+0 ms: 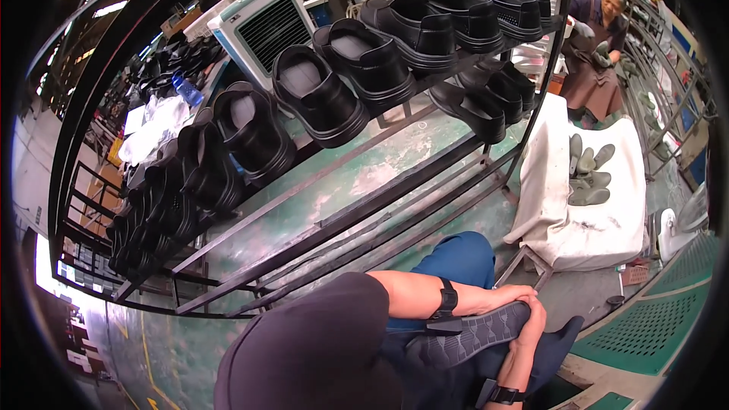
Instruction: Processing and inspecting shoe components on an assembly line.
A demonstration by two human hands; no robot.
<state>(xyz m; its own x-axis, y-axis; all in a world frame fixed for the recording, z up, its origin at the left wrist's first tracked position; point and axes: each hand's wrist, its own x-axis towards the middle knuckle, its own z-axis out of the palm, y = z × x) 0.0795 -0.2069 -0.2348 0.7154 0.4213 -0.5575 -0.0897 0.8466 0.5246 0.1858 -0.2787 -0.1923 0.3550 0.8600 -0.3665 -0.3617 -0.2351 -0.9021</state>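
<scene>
A black shoe (472,336) lies across my lap with its dark, patterned sole turned up. My left hand (507,298) curls over the shoe's far right end, its forearm reaching across from the left. Around that same end my right hand (531,324) is closed, coming up from below and touching the left one. Most of the fingertips and the shoe's upper are hidden. Each forearm wears a black strap. Blue trousers (463,258) show beneath the arms.
A metal rack (326,224) in front carries several black shoes (319,99). On the right, a cloth-covered stand (600,235) holds grey-green shoe-shaped pieces (588,190); beyond it another person (596,53) handles something. Green perforated panels (634,342) lie at lower right. Behind the rack stands an air cooler (266,30).
</scene>
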